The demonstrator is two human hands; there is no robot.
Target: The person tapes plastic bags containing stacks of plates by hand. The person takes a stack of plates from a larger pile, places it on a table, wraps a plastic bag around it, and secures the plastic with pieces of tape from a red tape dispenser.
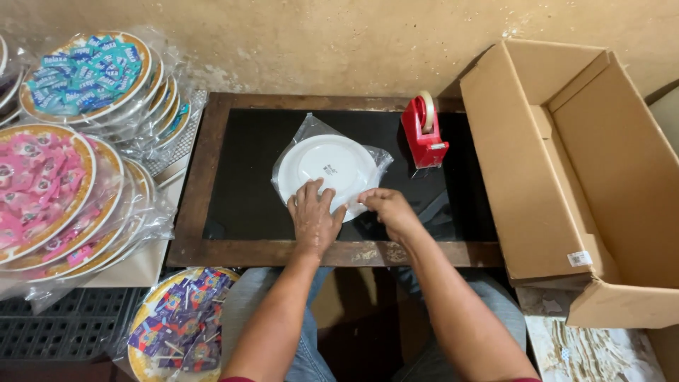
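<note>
A white plate (pixel 329 166) lies upside down in a clear plastic bag (pixel 309 127) on the dark table top (pixel 247 191). My left hand (pixel 312 216) presses flat on the plate's near edge. Just to its right, my right hand (pixel 385 210) pinches the folded plastic at the plate's near-right rim. A red tape dispenser (pixel 423 132) with a roll of tape stands to the right of the plate, apart from both hands.
A large open cardboard box (pixel 587 177) lies at the right. Stacks of wrapped plates holding blue sachets (pixel 88 74) and pink sachets (pixel 39 184) fill the left. Another plate with purple sachets (pixel 180 322) sits low left, by a black crate (pixel 64 325).
</note>
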